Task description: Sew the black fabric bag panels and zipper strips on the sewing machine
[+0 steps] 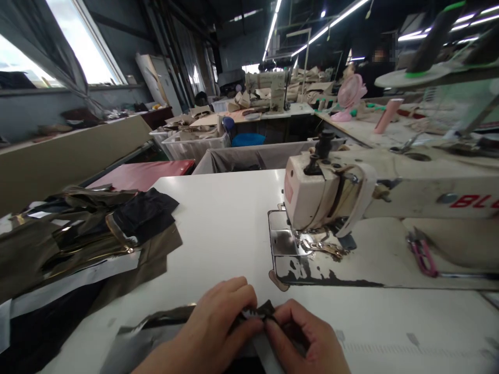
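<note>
Head view: dark fabric (pixel 159 324), long axis roughly left-right, right part tight in left hand (pixel 220 322) and right hand (pixel 307 335) fingertips

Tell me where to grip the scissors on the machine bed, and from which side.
Probably take the scissors by their pink handles, coming from the near side: they lie on the machine bed, handles toward you, blades pointing away.
</note>
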`<state>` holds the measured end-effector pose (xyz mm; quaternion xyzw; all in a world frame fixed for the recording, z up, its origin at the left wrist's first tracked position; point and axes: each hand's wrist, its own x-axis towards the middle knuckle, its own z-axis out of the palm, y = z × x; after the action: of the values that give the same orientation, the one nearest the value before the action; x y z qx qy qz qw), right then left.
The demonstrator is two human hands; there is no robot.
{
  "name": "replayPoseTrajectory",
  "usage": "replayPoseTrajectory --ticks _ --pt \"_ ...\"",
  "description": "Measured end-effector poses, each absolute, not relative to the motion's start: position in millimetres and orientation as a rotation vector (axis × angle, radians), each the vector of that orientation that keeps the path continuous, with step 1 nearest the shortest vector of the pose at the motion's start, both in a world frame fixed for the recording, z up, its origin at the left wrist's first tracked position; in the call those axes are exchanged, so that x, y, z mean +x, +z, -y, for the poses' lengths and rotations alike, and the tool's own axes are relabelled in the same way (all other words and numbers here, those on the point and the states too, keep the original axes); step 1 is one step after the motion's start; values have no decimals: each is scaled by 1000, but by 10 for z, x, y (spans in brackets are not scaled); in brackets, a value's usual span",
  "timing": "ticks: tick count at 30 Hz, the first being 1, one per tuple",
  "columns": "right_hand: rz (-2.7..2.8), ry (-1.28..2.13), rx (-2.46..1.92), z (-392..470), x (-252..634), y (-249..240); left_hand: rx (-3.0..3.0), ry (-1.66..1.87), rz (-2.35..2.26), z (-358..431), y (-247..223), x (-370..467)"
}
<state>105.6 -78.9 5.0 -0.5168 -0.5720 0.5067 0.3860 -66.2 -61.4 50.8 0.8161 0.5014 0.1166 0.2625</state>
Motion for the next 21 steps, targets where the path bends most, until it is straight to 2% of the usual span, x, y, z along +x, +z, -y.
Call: replayPoseTrajectory --ticks 3,6,13,18,21 --pt "1407 1342 -1230 714 1195 18 2136 426 -1316 608 367 -573" --pt "1300 1432 -1214 685 1256 50 2179 463 -1241 567 447 -539" --pt "1479 1124 -1205 685 1257 166 2089 548 -1326 514 486 -489" --pt "1478 1131 -1316 693 1241 122 2035 552 -1290 548 459 -471" --pt "1268 1290 -1284 707 1228 79 1984 571 -1267 568 476 -463"
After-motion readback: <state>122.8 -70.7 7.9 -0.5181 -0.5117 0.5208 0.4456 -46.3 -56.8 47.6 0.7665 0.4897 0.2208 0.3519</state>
